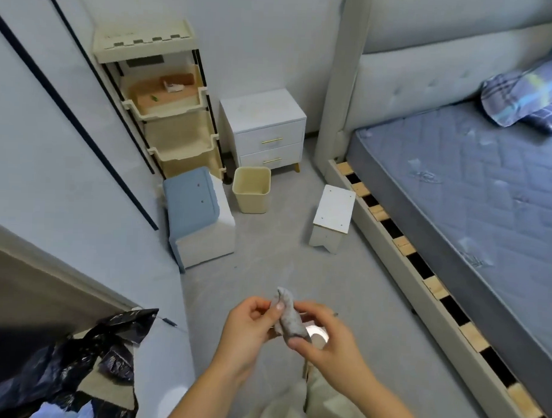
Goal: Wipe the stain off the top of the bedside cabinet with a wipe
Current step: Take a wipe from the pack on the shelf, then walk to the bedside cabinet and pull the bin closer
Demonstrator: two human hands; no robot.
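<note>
Wipe (288,318) — grey and crumpled — is pinched between the left hand (248,328) and the right hand (323,338); the bedside cabinet (265,127) is seen far off by the wall — a faint mark on top.

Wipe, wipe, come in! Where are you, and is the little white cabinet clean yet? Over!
Both hands, left and right, pinch the crumpled wipe. Bedside cabinet across the room, untouched. Waste bin and small stool stand before it.

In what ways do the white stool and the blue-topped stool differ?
The white stool has a bare flat white top; the blue-topped stool has a blue top and looks bulkier. The white stool stands near the bed; the blue-topped stool stands beside the shelf unit. Both stand on the floor, with white bases.
</note>
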